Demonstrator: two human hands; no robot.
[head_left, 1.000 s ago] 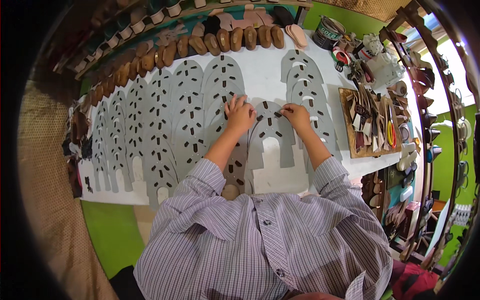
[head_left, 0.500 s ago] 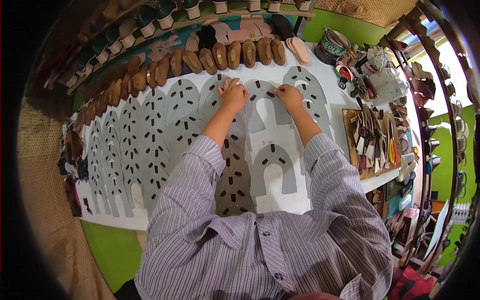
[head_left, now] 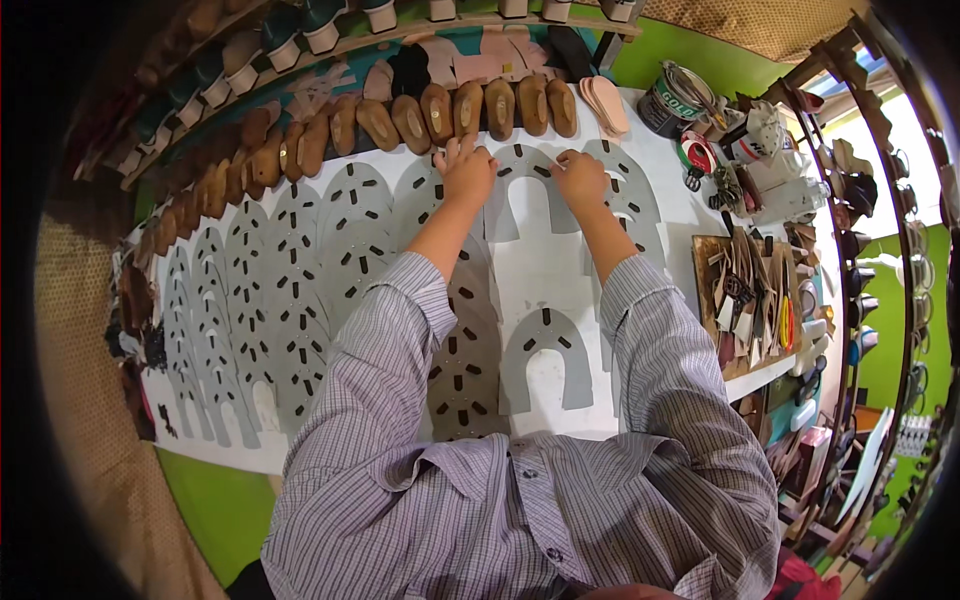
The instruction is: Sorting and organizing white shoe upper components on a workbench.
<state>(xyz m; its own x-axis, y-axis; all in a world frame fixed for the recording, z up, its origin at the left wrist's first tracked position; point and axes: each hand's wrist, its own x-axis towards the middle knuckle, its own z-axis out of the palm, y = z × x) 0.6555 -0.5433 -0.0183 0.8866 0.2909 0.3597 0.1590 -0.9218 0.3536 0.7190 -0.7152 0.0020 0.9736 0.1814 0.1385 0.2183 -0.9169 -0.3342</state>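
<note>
Rows of grey U-shaped pieces with small dark strips on them cover a white table (head_left: 548,285). Over the far end, my left hand (head_left: 467,175) has its thumb and forefinger pinched at the left side of one grey U-shaped piece (head_left: 522,165); its other fingers are raised and apart. At that piece's right side, my right hand (head_left: 582,182) is closed with fingertips together on the edge. The fingertips hide the exact grip. Nearer to me lies another grey U-shaped piece (head_left: 547,362), separate, its opening toward me.
Brown wooden shoe lasts (head_left: 500,108) line the far edge. Pale pink sole shapes (head_left: 604,107) and an open tin (head_left: 672,100) stand beyond my right hand. A wooden board with tools (head_left: 745,290) lies at the right. Shoe racks (head_left: 850,240) rise past it.
The grey piece between my hands has moved farther from me, and the gap to the nearer U-shaped piece is wider. The whole view has also shifted slightly.
</note>
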